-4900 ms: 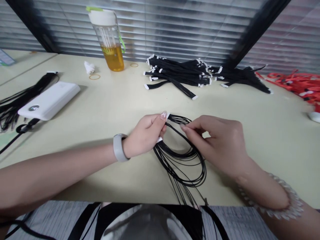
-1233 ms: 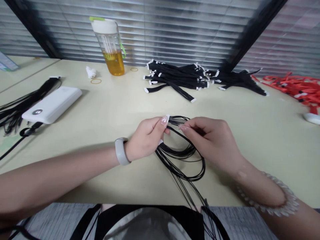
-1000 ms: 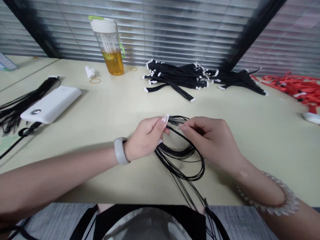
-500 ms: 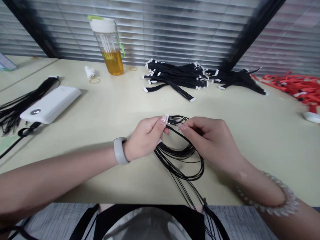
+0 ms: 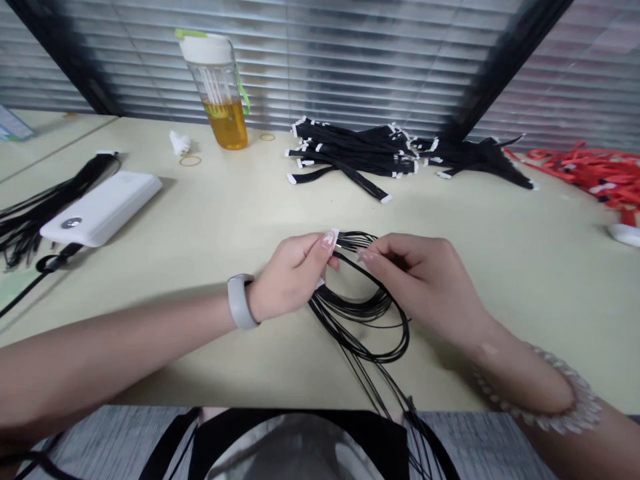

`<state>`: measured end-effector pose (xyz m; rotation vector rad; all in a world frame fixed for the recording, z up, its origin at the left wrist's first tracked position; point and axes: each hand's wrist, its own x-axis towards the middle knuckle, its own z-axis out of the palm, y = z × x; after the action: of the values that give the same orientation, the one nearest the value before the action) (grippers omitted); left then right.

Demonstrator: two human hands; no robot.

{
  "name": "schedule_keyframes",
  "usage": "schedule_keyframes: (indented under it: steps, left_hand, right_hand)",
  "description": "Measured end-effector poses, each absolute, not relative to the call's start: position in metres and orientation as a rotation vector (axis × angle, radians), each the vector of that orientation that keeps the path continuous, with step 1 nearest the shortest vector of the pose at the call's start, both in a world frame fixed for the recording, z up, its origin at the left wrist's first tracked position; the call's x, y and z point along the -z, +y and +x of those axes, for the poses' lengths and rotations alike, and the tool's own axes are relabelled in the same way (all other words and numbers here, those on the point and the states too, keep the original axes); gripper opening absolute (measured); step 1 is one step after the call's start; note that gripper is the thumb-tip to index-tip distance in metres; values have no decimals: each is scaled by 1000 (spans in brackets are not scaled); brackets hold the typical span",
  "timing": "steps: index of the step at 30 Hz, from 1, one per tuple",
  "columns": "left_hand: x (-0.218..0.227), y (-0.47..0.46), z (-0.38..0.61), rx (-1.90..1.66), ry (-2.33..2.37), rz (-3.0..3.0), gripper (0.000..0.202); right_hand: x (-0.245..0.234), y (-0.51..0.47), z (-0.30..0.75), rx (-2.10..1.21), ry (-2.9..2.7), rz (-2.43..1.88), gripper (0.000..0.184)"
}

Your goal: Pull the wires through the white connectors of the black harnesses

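Between thumb and fingers, my left hand (image 5: 300, 270) grips a white connector (image 5: 335, 239) with several thin black wires (image 5: 356, 239) running out of it to the right. My right hand (image 5: 417, 273) is closed in a pinch on a black wire close to that connector; its fingers hide part of the wire. The wires loop round below both hands as a black cable bundle (image 5: 395, 352), and loose ends hang over the table's front edge. Part of a second white connector (image 5: 319, 284) shows under my left hand.
Black flat cables with white ends (image 5: 350, 157) lie piled at the back, with red cables (image 5: 595, 175) at the right. A bottle of amber liquid (image 5: 227, 120) stands by the blinds. To the left are a white power bank (image 5: 103, 208) and black wires (image 5: 75, 183).
Both hands stay almost in place, still holding the connector and wire. The wire loop below my right hand has shifted very slightly.
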<state>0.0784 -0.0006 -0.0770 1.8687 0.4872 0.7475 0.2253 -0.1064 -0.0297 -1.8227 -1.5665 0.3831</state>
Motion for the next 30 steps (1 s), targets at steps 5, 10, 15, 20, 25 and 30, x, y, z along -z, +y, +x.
schedule_keyframes:
  steps: [5, 10, 15, 20, 25, 30]
  left_hand:
    - [77, -2, 79, -735, 495, 1856, 46]
    - [75, -2, 78, -698, 459, 1887, 45]
    - [74, 0, 78, -675, 435, 1896, 45]
    - [74, 2, 83, -748, 664, 1739, 46]
    - [75, 6, 85, -961, 828, 1746, 42]
    - [75, 8, 84, -1087, 858, 1751, 41]
  right_hand:
    - [29, -107, 226, -390, -1544, -1817, 27]
    - [32, -107, 223, -436, -1559, -1788, 27]
    - [37, -103, 223, -399, -1659, -1728, 27]
    - [43, -99, 241, -239, -1796, -1797, 27]
    - [32, -107, 245, 226, -1794, -1737, 48]
    - [18, -116, 230, -118, -1959, -1889, 42]
